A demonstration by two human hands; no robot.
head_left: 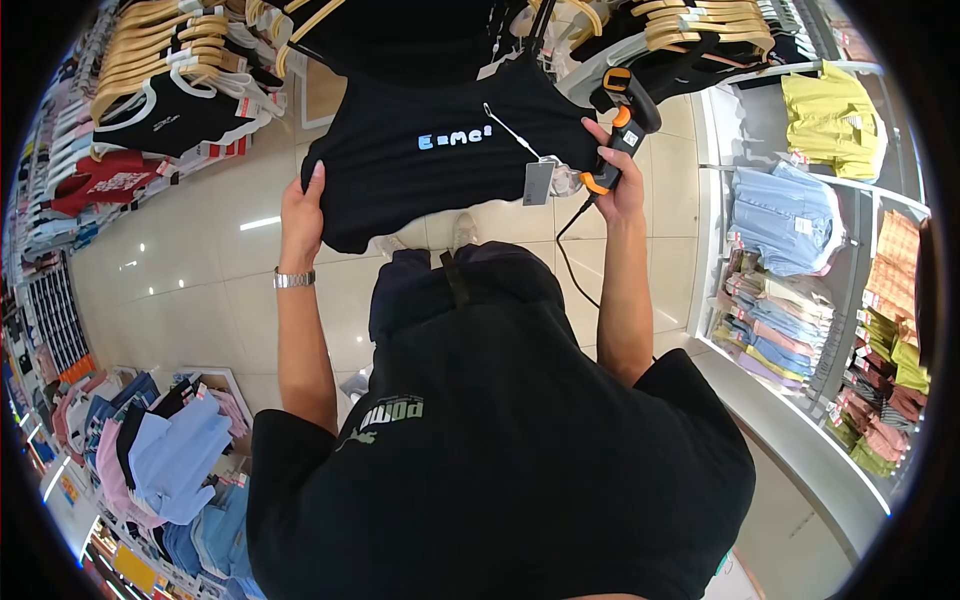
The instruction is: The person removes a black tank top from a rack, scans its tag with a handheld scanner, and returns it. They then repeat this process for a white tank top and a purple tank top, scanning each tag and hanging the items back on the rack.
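A black tank top with "E=mc²" lettering is spread between my hands at the top of the head view. My left hand pinches its left side edge, thumb on top. My right hand is wrapped round a black and orange barcode scanner and also touches the garment's right edge. From the scanner a black cable hangs down. A grey paper tag dangles on a white string from the front of the top, near a clear plastic piece.
Wooden hangers with clothes fill the racks at top left and top right. Along the right, lit shelves hold a yellow shirt, a blue shirt and folded piles. Stacked shirts lie at lower left. Pale tiles cover the floor.
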